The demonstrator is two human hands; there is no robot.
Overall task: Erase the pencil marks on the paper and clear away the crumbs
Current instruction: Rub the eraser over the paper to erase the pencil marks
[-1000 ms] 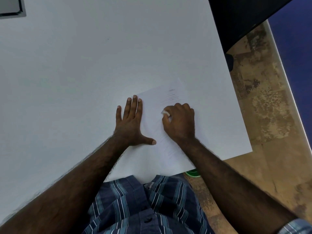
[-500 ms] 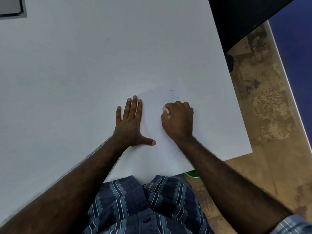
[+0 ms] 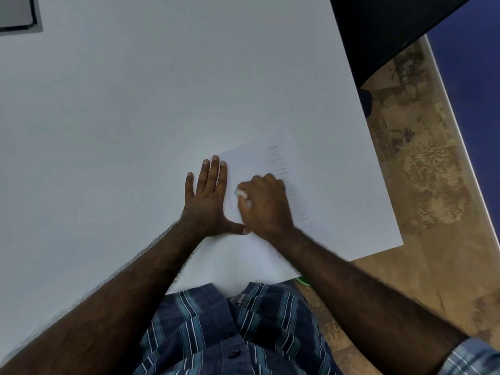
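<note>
Our striped shirt and bare forearms

We wear a dark blue button-up shirt (image 3: 216, 334) with lighter blue and white vertical stripes, dark buttons down the front; the right sleeve (image 3: 473, 357), paler blue with thin white stripes, ends above the forearm, and both forearms are bare.

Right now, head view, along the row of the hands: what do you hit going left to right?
Bare white table → left hand, flat on the paper's edge → white eraser → right hand gripping it → pencil marks on the paper → patterned floor.
</note>
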